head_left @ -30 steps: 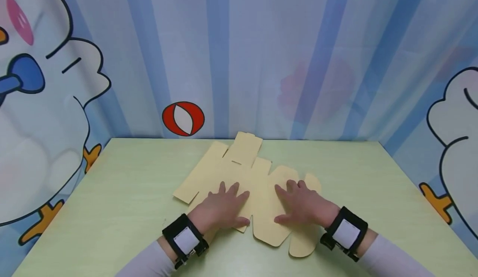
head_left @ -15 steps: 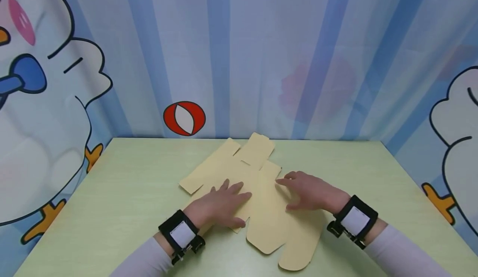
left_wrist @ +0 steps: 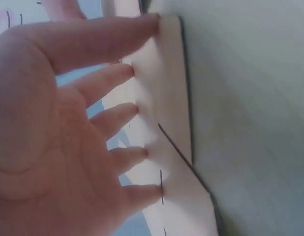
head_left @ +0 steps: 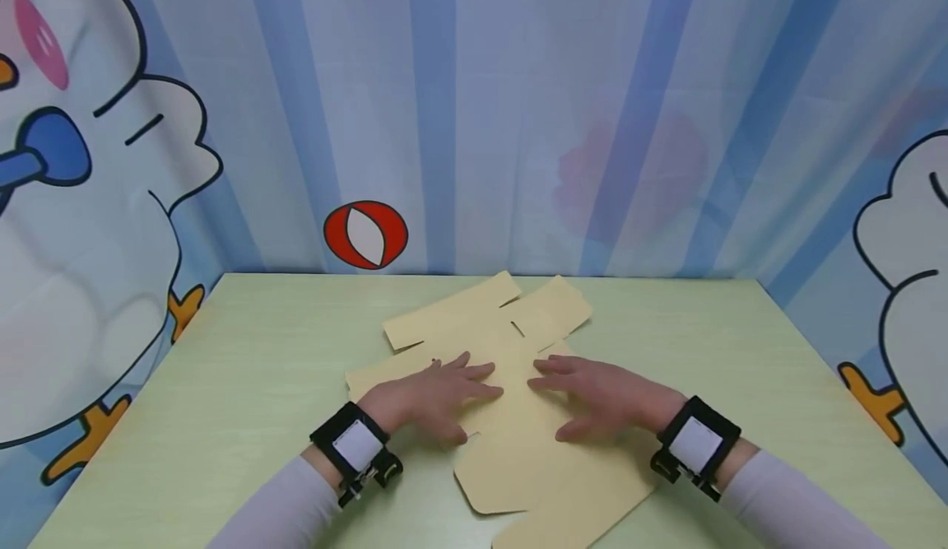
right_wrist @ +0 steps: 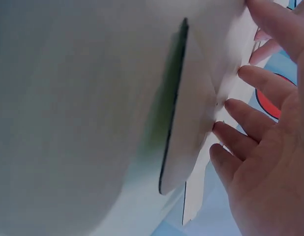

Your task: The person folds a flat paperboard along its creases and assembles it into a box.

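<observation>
A flat die-cut cardboard sheet (head_left: 511,467), pale tan with flaps and slits, lies askew on the table. My left hand (head_left: 437,397) rests on its left part with the fingers spread; in the left wrist view its fingertips (left_wrist: 144,153) touch the cardboard (left_wrist: 171,83). On the right part lies my right hand (head_left: 607,397), also with fingers apart. Its fingertips (right_wrist: 221,127) meet the cardboard (right_wrist: 191,118) in the right wrist view, where one flap stands a little off the table. Both hands cover some of the sheet's middle.
The light green table (head_left: 296,310) extends around the sheet on both sides. Behind it hangs a blue striped cloth backdrop (head_left: 496,121) with cartoon figures and a red-and-white ball print (head_left: 366,234). The sheet's near flap runs out of the head view at the bottom.
The cardboard sheet has turned clockwise under my hands: its far flaps have swung right and its near flaps left and closer. My right hand has shifted slightly; my left hand has moved little.
</observation>
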Demonstrator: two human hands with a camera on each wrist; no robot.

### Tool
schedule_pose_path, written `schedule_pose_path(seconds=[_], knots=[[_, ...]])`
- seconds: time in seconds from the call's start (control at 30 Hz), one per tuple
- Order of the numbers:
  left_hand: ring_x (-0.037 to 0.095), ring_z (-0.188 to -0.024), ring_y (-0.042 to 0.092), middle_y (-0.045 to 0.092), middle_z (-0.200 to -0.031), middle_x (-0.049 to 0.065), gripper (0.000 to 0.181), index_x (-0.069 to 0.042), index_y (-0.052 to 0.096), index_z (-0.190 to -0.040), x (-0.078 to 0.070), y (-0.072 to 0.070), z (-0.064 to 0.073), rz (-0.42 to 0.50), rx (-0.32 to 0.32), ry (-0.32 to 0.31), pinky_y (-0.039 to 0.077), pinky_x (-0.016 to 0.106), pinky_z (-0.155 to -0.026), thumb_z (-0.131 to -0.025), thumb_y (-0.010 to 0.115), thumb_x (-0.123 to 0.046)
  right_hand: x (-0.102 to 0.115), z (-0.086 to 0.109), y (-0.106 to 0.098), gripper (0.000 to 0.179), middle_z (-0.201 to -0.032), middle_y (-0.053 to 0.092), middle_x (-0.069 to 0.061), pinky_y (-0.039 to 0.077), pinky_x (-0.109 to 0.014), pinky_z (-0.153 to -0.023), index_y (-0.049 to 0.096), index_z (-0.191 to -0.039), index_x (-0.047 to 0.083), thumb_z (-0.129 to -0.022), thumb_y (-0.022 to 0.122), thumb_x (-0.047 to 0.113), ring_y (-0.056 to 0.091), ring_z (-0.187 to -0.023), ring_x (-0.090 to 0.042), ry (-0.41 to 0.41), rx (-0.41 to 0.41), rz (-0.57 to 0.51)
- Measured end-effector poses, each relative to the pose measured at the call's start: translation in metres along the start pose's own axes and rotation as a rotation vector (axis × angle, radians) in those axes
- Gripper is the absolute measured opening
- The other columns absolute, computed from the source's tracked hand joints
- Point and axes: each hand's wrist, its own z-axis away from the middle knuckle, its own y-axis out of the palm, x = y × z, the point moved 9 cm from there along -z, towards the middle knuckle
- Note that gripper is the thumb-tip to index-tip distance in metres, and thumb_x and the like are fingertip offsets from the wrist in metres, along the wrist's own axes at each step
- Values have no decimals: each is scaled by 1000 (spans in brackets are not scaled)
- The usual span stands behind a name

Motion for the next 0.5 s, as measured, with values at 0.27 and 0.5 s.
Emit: schedule_pose_path(seconds=[0.27,0.5], knots=[[28,-154,20,34,-161,-6,66,-29,49,-146,3,-6,-1,34,-17,-21,28,46,-122,-88,59,1,0,5,7,82,-160,35,-12,39,-53,-114,43,-151,20,-83,71,57,34,-147,-35,73,6,-12],[27,-150,31,41,-157,-3,73,-23,53,-144,12,-11,-1,11,-110,-25,36,41,-119,-84,52,19,8,7,8,88,-158,33,-20,41,-55,-111,40,-152,14,-83,67,62,33,-145,-41,118,-38,-27]])
